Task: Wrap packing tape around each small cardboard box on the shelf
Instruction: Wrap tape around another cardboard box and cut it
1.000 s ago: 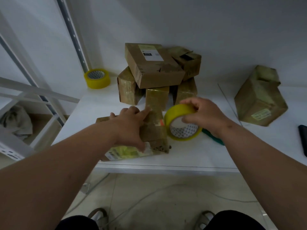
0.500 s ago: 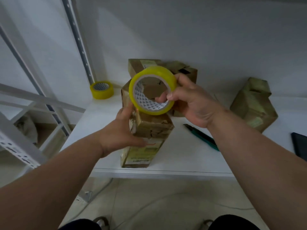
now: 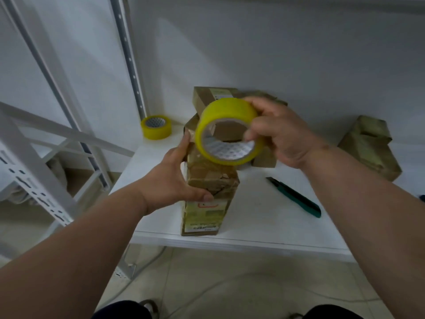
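Note:
A tall narrow cardboard box (image 3: 207, 203) stands on end at the front edge of the white shelf (image 3: 253, 226). My left hand (image 3: 174, 178) grips its upper part from the left, thumb across the near face. My right hand (image 3: 282, 134) holds a yellow roll of packing tape (image 3: 226, 130) just above the box's top, fingers curled over the roll's rim. Behind them a pile of small cardboard boxes (image 3: 213, 97) is partly hidden by the roll and my right hand.
A second yellow tape roll (image 3: 156, 127) lies at the shelf's back left, by the upright post (image 3: 128, 56). A green utility knife (image 3: 296, 197) lies right of the box. A taped box (image 3: 370, 148) sits further right. Below are floor and cables.
The box went from lying flat to standing on end in my left hand. My right hand lifted the tape roll from the shelf and has now tilted it above the box top.

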### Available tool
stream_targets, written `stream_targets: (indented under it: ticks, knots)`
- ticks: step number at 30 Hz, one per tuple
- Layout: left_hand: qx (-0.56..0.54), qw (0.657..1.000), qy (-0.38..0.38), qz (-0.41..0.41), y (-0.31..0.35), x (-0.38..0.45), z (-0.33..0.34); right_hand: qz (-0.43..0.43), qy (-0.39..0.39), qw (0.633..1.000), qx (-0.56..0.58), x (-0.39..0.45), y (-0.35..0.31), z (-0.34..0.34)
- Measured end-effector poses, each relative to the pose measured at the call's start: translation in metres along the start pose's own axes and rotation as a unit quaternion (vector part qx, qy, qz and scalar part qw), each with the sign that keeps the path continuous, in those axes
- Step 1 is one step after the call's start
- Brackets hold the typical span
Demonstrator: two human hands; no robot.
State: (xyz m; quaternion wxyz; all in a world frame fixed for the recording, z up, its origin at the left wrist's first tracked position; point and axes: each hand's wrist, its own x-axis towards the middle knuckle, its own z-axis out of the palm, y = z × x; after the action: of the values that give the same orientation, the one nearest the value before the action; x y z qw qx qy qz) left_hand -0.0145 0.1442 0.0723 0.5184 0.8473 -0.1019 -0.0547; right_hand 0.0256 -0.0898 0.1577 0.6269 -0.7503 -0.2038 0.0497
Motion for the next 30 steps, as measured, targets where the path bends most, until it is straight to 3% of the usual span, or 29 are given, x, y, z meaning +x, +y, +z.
stream_targets:
  ticks: [5, 11, 16, 19, 24, 27, 30]
  knots:
    - [-0.088, 0.996, -0.012, -0.016, -0.012, -0.009, -0.010, 0.050, -0.008, 0.983, -0.176, -0.013, 0.016, -0.044]
    - [-0.082, 0.996, -0.020, -0.023, -0.008, -0.007, -0.011, 0.114, -0.012, 0.977, -0.179, -0.019, 0.046, -0.033]
    - [0.089, 0.992, -0.072, -0.049, 0.013, -0.005, -0.029, 0.132, -0.038, 0.973, -0.185, -0.014, 0.060, -0.008]
    - [0.235, 0.965, -0.103, -0.054, 0.045, 0.007, -0.040, 0.118, -0.032, 0.976, -0.181, -0.011, 0.054, 0.000]
    - [0.387, 0.908, -0.158, -0.035, 0.068, 0.026, -0.027, 0.083, -0.047, 0.972, -0.215, -0.010, 0.036, 0.014]
    - [0.404, 0.904, -0.142, 0.006, 0.062, 0.025, -0.030, 0.047, -0.027, 0.975, -0.215, -0.012, 0.025, 0.012]
    - [0.297, 0.950, -0.089, 0.028, 0.050, 0.015, -0.036, 0.021, 0.029, 0.991, -0.127, -0.012, 0.016, -0.004]
